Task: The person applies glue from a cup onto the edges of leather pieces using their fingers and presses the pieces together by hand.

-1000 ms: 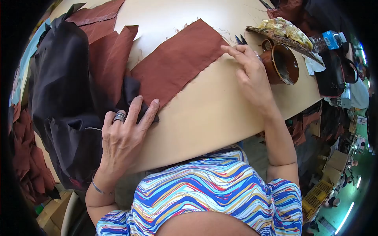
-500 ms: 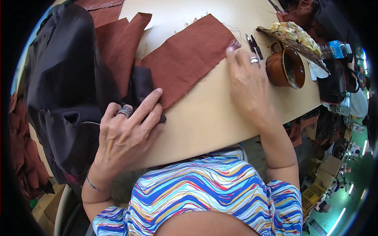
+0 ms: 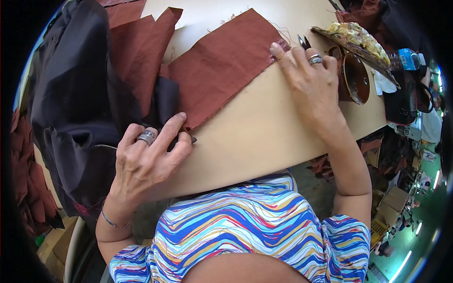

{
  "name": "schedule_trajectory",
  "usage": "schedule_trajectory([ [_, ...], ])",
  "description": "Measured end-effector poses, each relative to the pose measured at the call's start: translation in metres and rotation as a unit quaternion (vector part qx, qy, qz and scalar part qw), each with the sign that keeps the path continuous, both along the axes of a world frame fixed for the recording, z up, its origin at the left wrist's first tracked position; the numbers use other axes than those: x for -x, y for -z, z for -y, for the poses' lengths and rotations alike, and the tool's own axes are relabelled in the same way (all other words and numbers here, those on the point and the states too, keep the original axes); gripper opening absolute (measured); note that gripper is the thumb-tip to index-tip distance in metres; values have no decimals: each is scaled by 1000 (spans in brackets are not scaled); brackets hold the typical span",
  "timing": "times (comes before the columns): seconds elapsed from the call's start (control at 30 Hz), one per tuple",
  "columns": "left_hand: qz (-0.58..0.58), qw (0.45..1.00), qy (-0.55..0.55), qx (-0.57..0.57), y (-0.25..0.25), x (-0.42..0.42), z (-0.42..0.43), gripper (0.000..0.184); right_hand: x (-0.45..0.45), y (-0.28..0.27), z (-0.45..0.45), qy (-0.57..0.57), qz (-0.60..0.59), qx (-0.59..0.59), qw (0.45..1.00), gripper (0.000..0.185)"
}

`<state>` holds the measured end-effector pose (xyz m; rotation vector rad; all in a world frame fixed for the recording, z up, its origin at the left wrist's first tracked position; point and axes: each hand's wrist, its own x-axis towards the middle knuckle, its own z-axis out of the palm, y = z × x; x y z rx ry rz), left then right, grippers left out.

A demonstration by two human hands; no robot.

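"Counting what lies on the table [image 3: 245, 134], what do you find?"

"One mug [image 3: 345, 89], one plastic bottle [image 3: 409, 60], and two dark pointed tips [image 3: 303, 42] beyond the right hand [image 3: 315, 85]; whether these make one tool or two, I cannot tell. At the left there is one large heap of dark cloth [image 3: 75, 99]. The hands are two, and between them is one cloth panel [image 3: 226, 61]."

"How does this panel look?"

"It is reddish-brown, long and nearly flat, and it lies slantwise on the table, its lower left end against the dark cloth. The edges are frayed, with loose threads along the far side. Near its right corner is a small shiny patch [image 3: 284, 45]."

"And the hands?"

"The left hand [image 3: 146, 158] has half-bent fingers, the index tip upon the panel's lower end. The right one is loosely curved, a fingertip at the shiny patch. If either is pinching, I cannot tell."

"What is different from one second ago?"

"Then the right hand had its index finger stretched out to the corner, and the patch was not visible. Now this hand is more bent, and the patch shows. The left hand has stayed near the same end."
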<state>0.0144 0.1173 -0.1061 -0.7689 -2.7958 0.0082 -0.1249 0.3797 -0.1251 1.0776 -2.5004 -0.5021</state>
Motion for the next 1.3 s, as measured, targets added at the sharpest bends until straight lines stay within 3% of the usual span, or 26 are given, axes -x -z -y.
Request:
schedule_trajectory([
  [0.13,4,1000,-6,1,1,0,-1,12,-30,0,15,-29,81,14,996,50],
  [0.27,-35,999,-1,6,4,2,-2,12,-12,-3,10,-3,37,20,999,52],
  [0.3,-19,1000,-6,5,3,0,-2,13,-4,-1,8,6,13,12,1000,60],
  [0.4,16,1000,-20,7,2,-5,-2,14,10,4,-1,-12,-30,-17,999,52],
  [0.77,22,999,-25,1,1,-7,-3,16,-36,1,22,-47,53,-29,997,59],
  [0.87,14,1000,-25,11,2,-7,-2,16,-48,-5,29,-105,145,46,983,58],
  [1.0,2,1000,-23,9,4,-8,-3,16,-48,-1,36,-41,129,81,987,51],
  [1.1,-6,1000,-20,13,6,-8,0,16,-63,-1,48,-76,162,124,976,46],
  [1.2,-11,1000,-15,13,7,-8,0,16,-52,-7,40,-109,282,228,925,44],
  [1.3,-15,1000,-20,16,8,-9,1,15,-39,-30,10,-39,325,297,897,45],
])
